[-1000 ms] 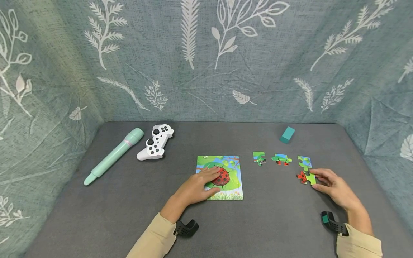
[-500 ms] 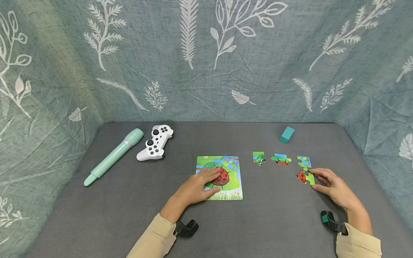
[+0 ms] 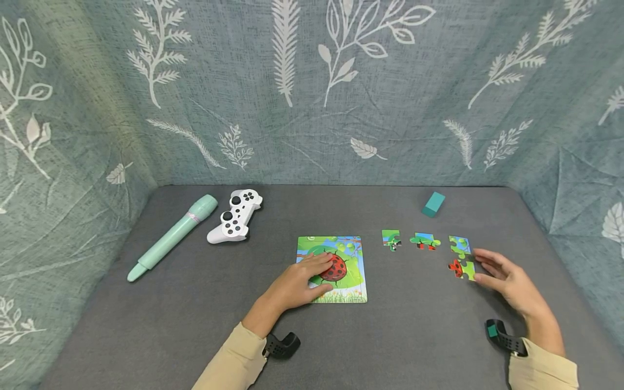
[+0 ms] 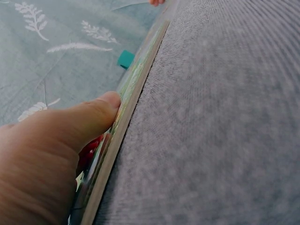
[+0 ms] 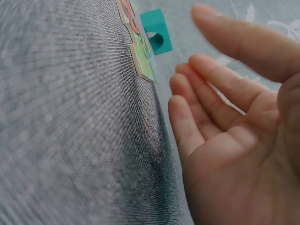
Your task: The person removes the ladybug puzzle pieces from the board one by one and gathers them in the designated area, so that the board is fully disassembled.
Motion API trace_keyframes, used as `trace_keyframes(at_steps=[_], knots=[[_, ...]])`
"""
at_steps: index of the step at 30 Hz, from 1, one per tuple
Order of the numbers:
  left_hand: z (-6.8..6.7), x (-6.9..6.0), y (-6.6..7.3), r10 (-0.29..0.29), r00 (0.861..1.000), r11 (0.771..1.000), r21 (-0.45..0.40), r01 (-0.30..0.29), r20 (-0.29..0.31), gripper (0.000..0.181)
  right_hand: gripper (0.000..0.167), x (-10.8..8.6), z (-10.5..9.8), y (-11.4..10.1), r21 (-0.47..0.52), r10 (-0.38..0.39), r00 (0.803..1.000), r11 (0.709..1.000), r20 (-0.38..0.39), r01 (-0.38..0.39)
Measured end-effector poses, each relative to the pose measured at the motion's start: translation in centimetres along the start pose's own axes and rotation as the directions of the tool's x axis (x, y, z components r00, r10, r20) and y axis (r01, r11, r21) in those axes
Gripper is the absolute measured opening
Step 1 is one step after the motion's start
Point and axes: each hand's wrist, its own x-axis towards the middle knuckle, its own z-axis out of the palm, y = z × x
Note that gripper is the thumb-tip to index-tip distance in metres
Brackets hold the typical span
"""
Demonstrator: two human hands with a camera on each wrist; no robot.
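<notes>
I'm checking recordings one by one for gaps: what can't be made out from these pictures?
Head: the print under the left hand, which covers part of the ladybug puzzle.
Left wrist: most of the puzzle's picture, seen almost edge-on and partly behind the hand.
Left wrist: most of the right hand, cut off by the top edge.
Right wrist: the far end of the red-and-green piece, cut off by the top edge.
</notes>
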Motion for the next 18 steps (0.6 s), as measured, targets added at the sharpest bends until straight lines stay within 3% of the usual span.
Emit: trace_keyframes(at_steps=[10,18], knots=[[-0.2,-0.1,-0.1,-0.033,0.999,0.998,-0.051,0.031,-0.024,0.058,0.054,0.7,0.0,-2.0,0.157,-0.088,0.992,0.985,0.094,0.073],[-0.5,0.0,-0.3,-0.029,0.996,0.998,-0.049,0.025,-0.087,0.061,0.052,2.5,3.1,-4.6,0.171,-0.134,0.972,0.98,0.195,0.101]])
